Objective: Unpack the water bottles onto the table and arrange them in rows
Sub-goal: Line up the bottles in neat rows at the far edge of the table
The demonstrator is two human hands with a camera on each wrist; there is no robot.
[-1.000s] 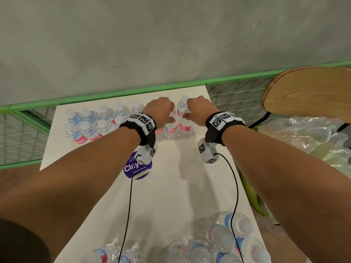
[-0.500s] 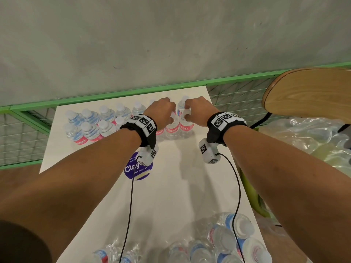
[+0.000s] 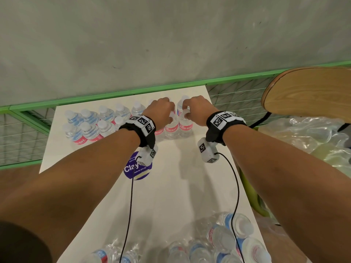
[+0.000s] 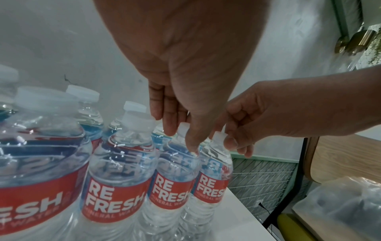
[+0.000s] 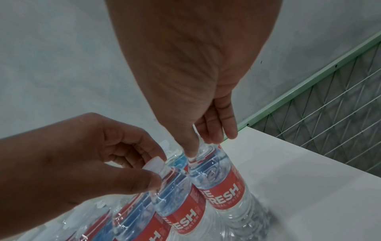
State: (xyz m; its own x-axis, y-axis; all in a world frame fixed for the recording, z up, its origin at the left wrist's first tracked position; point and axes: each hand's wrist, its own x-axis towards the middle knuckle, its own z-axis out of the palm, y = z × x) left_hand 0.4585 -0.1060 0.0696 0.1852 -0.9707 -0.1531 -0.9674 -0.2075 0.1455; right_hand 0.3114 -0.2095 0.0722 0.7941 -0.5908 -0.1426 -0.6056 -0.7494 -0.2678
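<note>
Directly beneath hands (image 3: 175, 112): 2 bottles (image 3: 178, 127) (upright)

Over the last second little shifted. The left hand (image 3: 161, 111) and the right hand (image 3: 195, 109), both in the upper middle of the frame, drew slightly nearer each other while staying pinched on the caps of two neighbouring bottles. The bottle under the right hand (image 3: 185, 124) ended up standing just beside the bottle under the left hand (image 3: 171, 127), at the right end of the nearer row.
</note>
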